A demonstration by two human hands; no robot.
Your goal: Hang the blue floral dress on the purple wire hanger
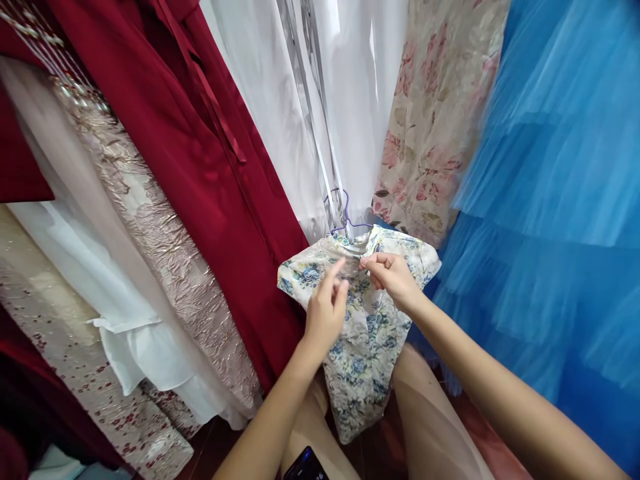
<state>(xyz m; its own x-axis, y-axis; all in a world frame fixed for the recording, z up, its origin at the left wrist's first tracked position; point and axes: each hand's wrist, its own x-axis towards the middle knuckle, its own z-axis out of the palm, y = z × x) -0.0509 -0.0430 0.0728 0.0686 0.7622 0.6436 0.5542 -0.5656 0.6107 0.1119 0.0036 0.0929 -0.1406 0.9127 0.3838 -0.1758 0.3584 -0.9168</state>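
A short-sleeved dress (357, 373) with a blue and yellow flower print hangs in front of me on a thin purple hanger (347, 208). At its neckline, my right hand (393, 277) is closed, thumb and forefinger pinching the edge of the front opening. Just left of that, my left hand (327, 307) is over the chest of the dress, forefinger stretched out and thumb apart from it. I see nothing held in the left hand. Whether its fingertips touch the fabric I cannot tell.
Long garments hang all around: a dark red one (200, 200), white fabric (260, 87) with silver ribbons, a beige floral one (425, 133) and a tiered blue tulle skirt (540, 200). A phone (306, 467) lies at the bottom edge, by my bare legs.
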